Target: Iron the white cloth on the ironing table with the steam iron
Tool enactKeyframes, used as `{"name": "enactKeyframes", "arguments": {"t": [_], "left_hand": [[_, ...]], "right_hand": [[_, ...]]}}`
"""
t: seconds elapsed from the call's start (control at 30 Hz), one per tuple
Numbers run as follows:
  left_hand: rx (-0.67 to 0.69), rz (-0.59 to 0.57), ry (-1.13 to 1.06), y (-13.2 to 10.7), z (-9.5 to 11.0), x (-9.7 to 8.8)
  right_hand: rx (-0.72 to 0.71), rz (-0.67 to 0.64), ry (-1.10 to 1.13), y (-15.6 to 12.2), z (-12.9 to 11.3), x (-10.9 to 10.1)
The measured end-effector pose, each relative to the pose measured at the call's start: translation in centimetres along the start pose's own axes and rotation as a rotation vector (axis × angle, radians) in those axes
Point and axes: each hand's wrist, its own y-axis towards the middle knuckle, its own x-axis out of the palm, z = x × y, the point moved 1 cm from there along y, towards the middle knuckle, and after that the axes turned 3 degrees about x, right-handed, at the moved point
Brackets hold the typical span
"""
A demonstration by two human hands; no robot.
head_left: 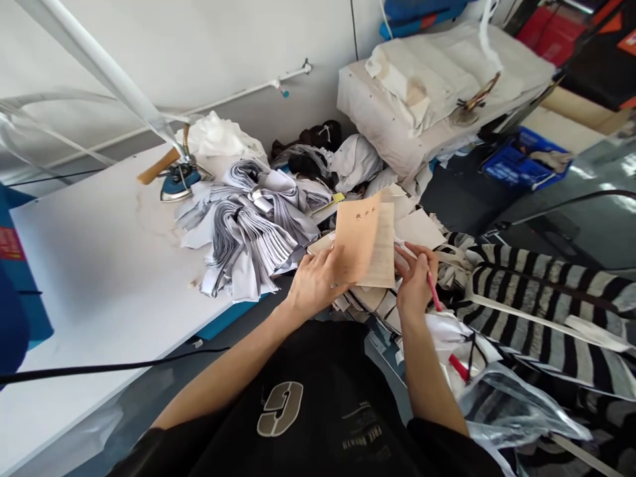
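Tan booklet held open, red pen in hand

The left hand holds the booklet by its lower edge, with the fingers spread across the tan cover. The right hand is closed narrowly around the pen, which slants down and away from the booklet, its lower end clear of the paper. The booklet stands tilted open above a heap of loose papers, just past the near right edge of the white tabletop. Its cover is lifted from the pages, and no marks can be made out on them. Grey-and-white fabric strips lie on the tabletop beside the heap, and an iron sits beyond them.
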Motion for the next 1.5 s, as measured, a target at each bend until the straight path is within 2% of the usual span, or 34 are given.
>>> {"name": "enactKeyframes", "arguments": {"t": [0.1,0.23,0.33,0.4,0.8,0.97,1.1,1.2,1.3,1.37,1.43,1.5], "left_hand": [[-0.016,0.165,-0.012,-0.9,-0.9,0.9],[-0.062,0.326,0.005,-2.0,-1.2,1.9],[-0.087,0.328,-0.060,-2.3,-1.0,2.2],[-0.107,0.307,-0.107,-2.3,-0.8,2.3],[-0.184,0.367,-0.122,-3.0,-0.6,3.2],[-0.201,0.359,-0.151,-3.2,-0.6,3.4],[-0.194,0.370,-0.170,-3.3,-0.7,3.6],[-0.211,0.378,-0.166,-3.6,-0.8,3.5],[-0.160,0.341,-0.191,-3.9,-0.6,2.9],[-0.113,0.253,-0.224,-3.9,-0.4,2.5],[-0.112,0.161,-0.260,-3.8,0.0,2.3],[-0.175,0.136,-0.297,-3.7,0.3,2.3]], "right_hand": [[-0.045,-0.015,-0.035,0.2,0.0,-0.5],[-0.202,-0.130,-0.407,0.4,0.2,-1.0],[-0.314,-0.226,-0.712,0.1,0.9,-0.9],[-0.358,-0.255,-0.829,-0.3,1.4,-0.6],[-0.411,-0.313,-0.911,-2.0,2.4,-0.5],[-0.389,-0.312,-0.828,-2.4,1.3,-0.7],[-0.228,-0.380,-0.439,-2.3,-0.9,-0.8],[-0.142,-0.532,-0.197,-2.3,-2.2,0.1],[-0.175,-0.780,-0.158,-3.0,-2.3,1.8],[-0.211,-0.912,-0.153,-3.8,-1.7,3.1],[-0.242,-0.974,-0.128,-4.4,-1.0,3.9],[-0.264,-0.984,-0.116,-4.7,-0.4,4.2]]}}
